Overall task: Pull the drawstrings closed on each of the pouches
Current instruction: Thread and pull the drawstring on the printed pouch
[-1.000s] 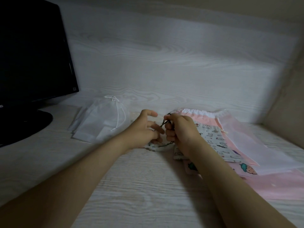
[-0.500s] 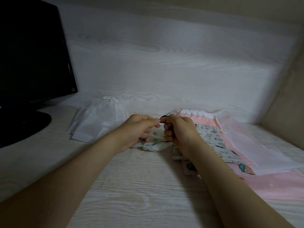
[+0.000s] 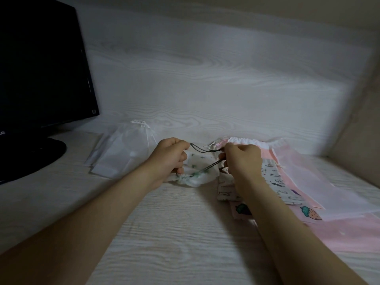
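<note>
A small white pouch with green prints (image 3: 197,171) lies on the desk between my hands, its mouth gathered at the near end. Its dark drawstring (image 3: 202,150) runs taut between both fists. My left hand (image 3: 170,157) grips one end of the cord, and my right hand (image 3: 242,159) pinches the other ends. To the right lies a pile of flat pouches: a cream printed one (image 3: 275,182), a pink one with strawberry prints (image 3: 310,210) and a sheer pink one (image 3: 308,173). A sheer white pouch (image 3: 125,149) with its top drawn shut rests at the left.
A black monitor (image 3: 41,64) on a round stand (image 3: 30,159) fills the left side. The wood-grain back panel (image 3: 205,79) rises right behind the pouches, and a beige side wall (image 3: 362,128) closes off the right. Bare desk surface (image 3: 174,233) stretches toward me.
My hands, close together over the pouch before, have drawn apart sideways. The dark cord now stretches between them and the pouch mouth is bunched tighter.
</note>
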`<state>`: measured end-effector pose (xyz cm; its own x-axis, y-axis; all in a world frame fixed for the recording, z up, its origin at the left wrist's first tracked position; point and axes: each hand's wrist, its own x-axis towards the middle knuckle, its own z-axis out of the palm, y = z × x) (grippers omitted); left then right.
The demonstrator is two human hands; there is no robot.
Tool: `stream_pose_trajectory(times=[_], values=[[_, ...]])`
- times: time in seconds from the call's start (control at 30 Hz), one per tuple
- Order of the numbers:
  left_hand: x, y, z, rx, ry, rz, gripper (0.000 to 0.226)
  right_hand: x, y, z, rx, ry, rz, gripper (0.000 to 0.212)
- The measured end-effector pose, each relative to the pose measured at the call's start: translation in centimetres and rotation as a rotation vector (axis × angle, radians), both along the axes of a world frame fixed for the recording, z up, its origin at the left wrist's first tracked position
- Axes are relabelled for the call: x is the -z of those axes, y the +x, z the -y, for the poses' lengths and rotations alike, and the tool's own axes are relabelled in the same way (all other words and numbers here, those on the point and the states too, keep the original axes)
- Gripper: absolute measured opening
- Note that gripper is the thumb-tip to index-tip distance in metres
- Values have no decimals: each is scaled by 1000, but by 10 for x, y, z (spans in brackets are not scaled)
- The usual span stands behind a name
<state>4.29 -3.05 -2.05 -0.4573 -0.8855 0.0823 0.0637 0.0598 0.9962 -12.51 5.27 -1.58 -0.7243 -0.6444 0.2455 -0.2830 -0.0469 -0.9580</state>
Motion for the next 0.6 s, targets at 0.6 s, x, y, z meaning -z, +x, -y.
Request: stream_pose_trajectory(times=[0.6], values=[[-5,2,-14,211,-264,255,33,-16,16,-8,-387,-318,95,27]])
